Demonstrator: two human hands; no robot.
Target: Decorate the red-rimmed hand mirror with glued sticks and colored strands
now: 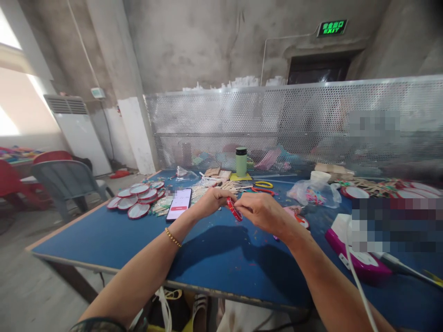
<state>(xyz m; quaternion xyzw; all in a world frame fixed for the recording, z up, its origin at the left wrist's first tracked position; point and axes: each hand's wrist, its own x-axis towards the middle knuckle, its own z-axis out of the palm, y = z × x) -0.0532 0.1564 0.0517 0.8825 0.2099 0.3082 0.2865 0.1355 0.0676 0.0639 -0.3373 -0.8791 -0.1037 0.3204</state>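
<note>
A small red-rimmed disc (234,210), turned almost edge-on, is held above the blue table between my two hands. My left hand (218,200) has its fingers closed at the disc's upper left side. At its right edge, the thumb and fingers of my right hand (261,212) are pinched together. Whether anything small sits between those fingertips is hidden. Left of my hands lies a phone (179,205) with a lit screen. Beyond it are stacked white discs with red rims (139,210) and a heap of light wooden sticks (200,191).
Behind my hands stand a green flask (241,162) and yellow-handled pliers or scissors (263,184). A clear bag of colourful bits (314,196) lies to the right. Nearer me is a magenta-and-white device (363,263) with a white cable. A perforated metal screen (214,120) borders the table's far side.
</note>
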